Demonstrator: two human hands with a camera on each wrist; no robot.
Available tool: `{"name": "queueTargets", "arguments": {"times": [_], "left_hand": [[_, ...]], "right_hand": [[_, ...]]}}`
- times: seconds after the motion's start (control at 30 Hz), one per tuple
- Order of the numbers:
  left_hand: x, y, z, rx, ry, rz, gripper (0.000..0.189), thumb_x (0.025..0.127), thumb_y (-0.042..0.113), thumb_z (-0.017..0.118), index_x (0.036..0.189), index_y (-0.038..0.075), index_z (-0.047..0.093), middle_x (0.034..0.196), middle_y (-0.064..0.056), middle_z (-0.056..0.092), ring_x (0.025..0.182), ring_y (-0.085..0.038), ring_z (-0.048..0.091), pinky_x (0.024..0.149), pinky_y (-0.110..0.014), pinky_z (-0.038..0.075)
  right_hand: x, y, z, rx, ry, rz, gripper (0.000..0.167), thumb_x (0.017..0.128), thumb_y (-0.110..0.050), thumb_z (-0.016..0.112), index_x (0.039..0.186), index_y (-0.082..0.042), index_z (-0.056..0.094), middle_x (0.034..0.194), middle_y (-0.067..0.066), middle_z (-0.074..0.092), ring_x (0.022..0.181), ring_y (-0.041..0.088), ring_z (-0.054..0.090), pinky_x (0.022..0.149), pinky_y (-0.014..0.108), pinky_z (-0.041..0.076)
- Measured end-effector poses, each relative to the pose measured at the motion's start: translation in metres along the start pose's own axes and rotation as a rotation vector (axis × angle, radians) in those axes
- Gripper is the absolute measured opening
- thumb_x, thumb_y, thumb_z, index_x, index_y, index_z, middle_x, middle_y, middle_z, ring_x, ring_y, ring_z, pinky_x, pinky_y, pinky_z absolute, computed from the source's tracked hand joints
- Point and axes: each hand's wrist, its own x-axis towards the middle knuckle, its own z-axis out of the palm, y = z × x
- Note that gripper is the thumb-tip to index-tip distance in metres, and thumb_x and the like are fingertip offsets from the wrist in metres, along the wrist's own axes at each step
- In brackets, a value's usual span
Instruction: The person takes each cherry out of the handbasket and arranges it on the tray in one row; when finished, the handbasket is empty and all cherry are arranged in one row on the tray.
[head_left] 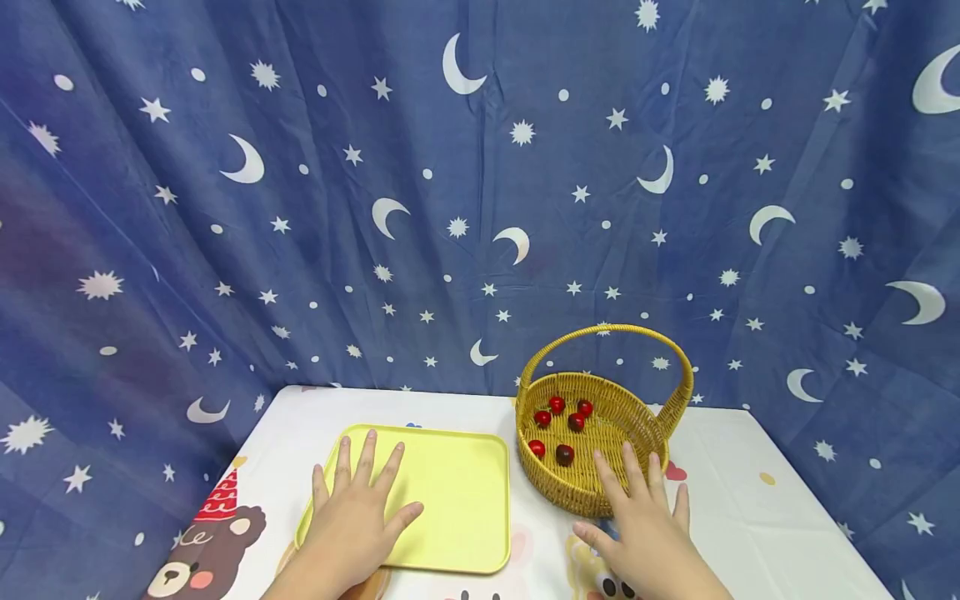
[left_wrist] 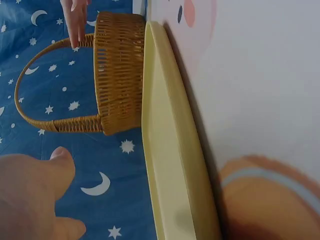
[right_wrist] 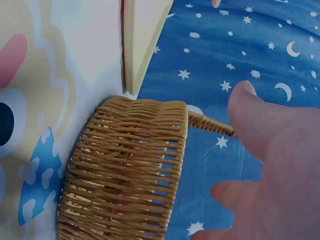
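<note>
My left hand (head_left: 354, 517) hovers over the left part of a yellow tray (head_left: 457, 500), fingers spread and holding nothing. In the left wrist view its thumb (left_wrist: 60, 170) shows above the tray's raised rim. To the right, a woven basket (head_left: 551, 492) with a tall arched handle (head_left: 603, 331) contains several dark red cherries (head_left: 576, 422). My right hand (head_left: 645, 529), fingers also spread, is at the basket's front edge and overlaps it in the head view. From the right wrist, the basket's wickerwork side (right_wrist: 125, 165) appears beside the thumb, with nothing in the hand.
A white tablecloth (head_left: 750, 500) printed with cartoon animals covers the table. A brown bear print (head_left: 202, 542) is at the left. Behind the table hangs a blue curtain (head_left: 420, 250) with moons and stars, close to the back edge.
</note>
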Motion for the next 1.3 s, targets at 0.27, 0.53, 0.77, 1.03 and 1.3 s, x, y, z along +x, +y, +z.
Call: {"name": "queueTargets", "arguments": {"times": [0.27,0.53,0.77,1.03,1.3], "left_hand": [[0.009,0.024,-0.004,-0.22,-0.103,0.068,0.079,0.101,0.051,0.071,0.168,0.023,0.04,0.177,-0.018,0.03,0.164,-0.053,0.02,0.121,-0.081,0.026],[0.032,0.072,-0.008,-0.499,-0.044,0.191,0.062,0.098,0.028,0.08,0.155,0.019,0.058,0.16,-0.007,0.058,0.152,-0.031,0.051,0.122,-0.055,0.044],[0.066,0.117,0.0,-0.675,-0.074,0.263,0.053,0.097,0.017,0.08,0.148,0.022,0.064,0.144,0.002,0.069,0.134,-0.021,0.065,0.11,-0.043,0.056],[0.116,0.153,0.016,-0.841,-0.189,0.238,0.051,0.094,0.006,0.081,0.141,0.022,0.068,0.132,0.002,0.074,0.122,-0.017,0.069,0.099,-0.033,0.06],[0.152,0.174,0.046,-0.783,-0.327,0.257,0.046,0.089,-0.003,0.082,0.129,0.019,0.075,0.124,-0.001,0.076,0.116,-0.02,0.073,0.095,-0.028,0.058]], "right_hand": [[0.0,0.016,-0.016,0.193,0.112,-0.049,0.088,0.097,-0.056,0.076,0.169,-0.024,0.036,0.174,0.03,0.024,0.156,0.065,0.02,0.107,0.093,0.022],[0.016,0.053,-0.023,0.352,0.336,0.03,0.073,0.096,-0.03,0.083,0.16,-0.014,0.052,0.155,0.027,0.048,0.132,0.048,0.056,0.103,0.068,0.052],[0.033,0.087,-0.02,0.533,0.286,0.237,0.065,0.099,-0.025,0.08,0.156,-0.01,0.054,0.155,0.031,0.046,0.138,0.051,0.054,0.099,0.046,0.055],[0.053,0.104,-0.009,0.927,0.149,0.399,0.061,0.105,-0.018,0.07,0.161,-0.009,0.046,0.163,0.025,0.04,0.112,0.003,0.062,0.086,0.019,0.061],[0.057,0.116,0.005,1.148,0.106,0.42,0.04,0.102,-0.009,0.071,0.137,-0.028,0.067,0.136,0.008,0.049,0.104,0.005,0.059,0.087,0.03,0.062]]}}
